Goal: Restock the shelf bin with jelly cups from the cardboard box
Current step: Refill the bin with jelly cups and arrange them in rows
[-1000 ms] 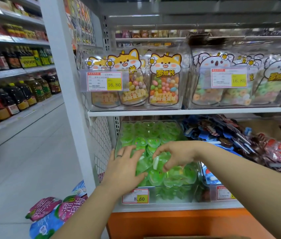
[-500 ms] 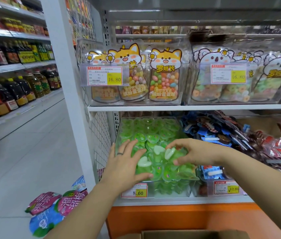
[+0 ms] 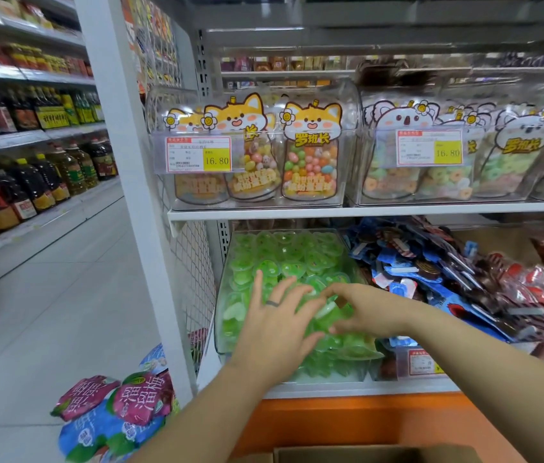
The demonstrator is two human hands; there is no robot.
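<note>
The right grip (image 3: 369, 310) curls thumb and fingers round one green jelly cup (image 3: 329, 310) atop the heap. The left grip (image 3: 274, 329), fingers straight and spread, lies on the jelly cups (image 3: 284, 259) piled in the clear shelf bin (image 3: 222, 329). The cardboard box (image 3: 374, 454) shows at the bottom edge.

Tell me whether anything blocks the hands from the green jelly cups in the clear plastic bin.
Nothing visible does. The left hand lies flat on the green jelly cups in the open-topped clear plastic bin, the right hand curls round one, and the white shelf above clears both.
</note>
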